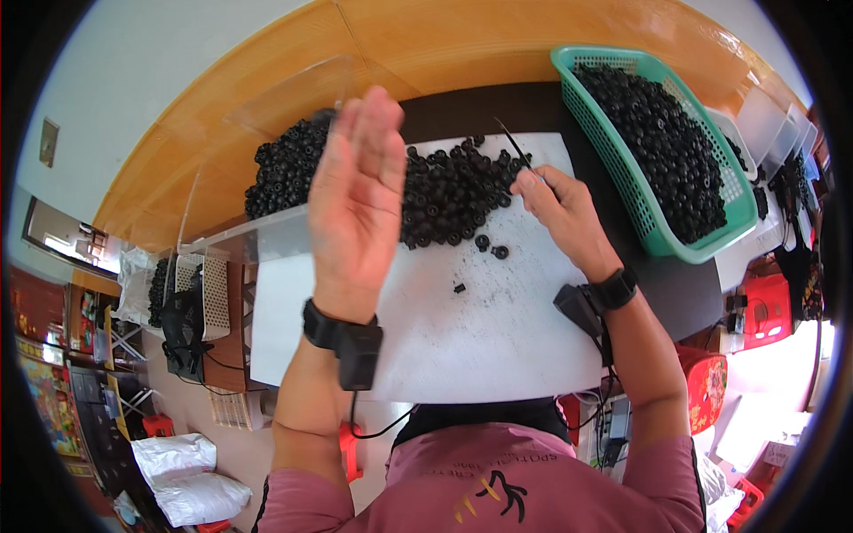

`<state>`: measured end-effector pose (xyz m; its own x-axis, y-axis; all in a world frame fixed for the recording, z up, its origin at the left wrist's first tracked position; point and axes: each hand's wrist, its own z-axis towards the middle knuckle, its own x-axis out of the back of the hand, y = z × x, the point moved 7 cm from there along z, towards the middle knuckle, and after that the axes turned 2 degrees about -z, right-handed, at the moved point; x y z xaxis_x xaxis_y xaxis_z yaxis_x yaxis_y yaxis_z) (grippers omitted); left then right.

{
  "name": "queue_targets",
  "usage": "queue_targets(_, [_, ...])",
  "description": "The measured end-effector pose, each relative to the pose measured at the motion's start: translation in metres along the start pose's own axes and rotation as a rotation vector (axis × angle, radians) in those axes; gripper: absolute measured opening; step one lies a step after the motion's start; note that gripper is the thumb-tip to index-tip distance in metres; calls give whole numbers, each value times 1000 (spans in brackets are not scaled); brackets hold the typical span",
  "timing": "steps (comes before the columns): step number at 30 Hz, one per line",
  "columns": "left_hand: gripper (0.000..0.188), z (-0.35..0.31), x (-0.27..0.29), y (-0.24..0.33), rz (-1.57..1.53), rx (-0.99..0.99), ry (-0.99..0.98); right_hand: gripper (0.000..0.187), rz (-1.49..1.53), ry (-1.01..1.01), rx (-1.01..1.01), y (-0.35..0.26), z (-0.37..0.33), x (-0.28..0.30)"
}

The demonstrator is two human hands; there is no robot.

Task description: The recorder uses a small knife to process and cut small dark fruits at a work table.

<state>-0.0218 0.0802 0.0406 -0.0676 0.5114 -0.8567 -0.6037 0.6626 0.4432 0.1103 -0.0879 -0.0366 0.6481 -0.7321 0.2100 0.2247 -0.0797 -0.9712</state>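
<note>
My left hand point(357, 213) is raised over the left side of the white work sheet point(391, 329), fingers stretched out and slightly blurred, with nothing seen in it. In my right hand point(566, 213) is a slim, dark, pointed tool point(510, 138), pinched between thumb and fingers; its tip points up and to the left. Whether it is a blade or tweezers I cannot tell. Between my hands lies a pile of small black ring-shaped parts point(449, 195). A few loose rings point(500, 252) lie at its near edge, and a tiny black scrap point(459, 288) sits closer to me.
On the left, a clear plastic box point(267, 233) holds many more black rings point(286, 169). A green perforated basket point(653, 218) full of black parts stands at the right on the dark tabletop point(680, 293). Black wrist devices with cables point(355, 409) are on both wrists. Dark crumbs dot the sheet.
</note>
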Motion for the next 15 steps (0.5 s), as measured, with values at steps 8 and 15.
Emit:
queue_targets(8, [26,-24,32,-51,1014,312,-239,46,64,30,35,3,6,9])
queue_targets(15, [19,-48,9,-96,2010,-143,-765,36,101,3,85,-5,2,4])
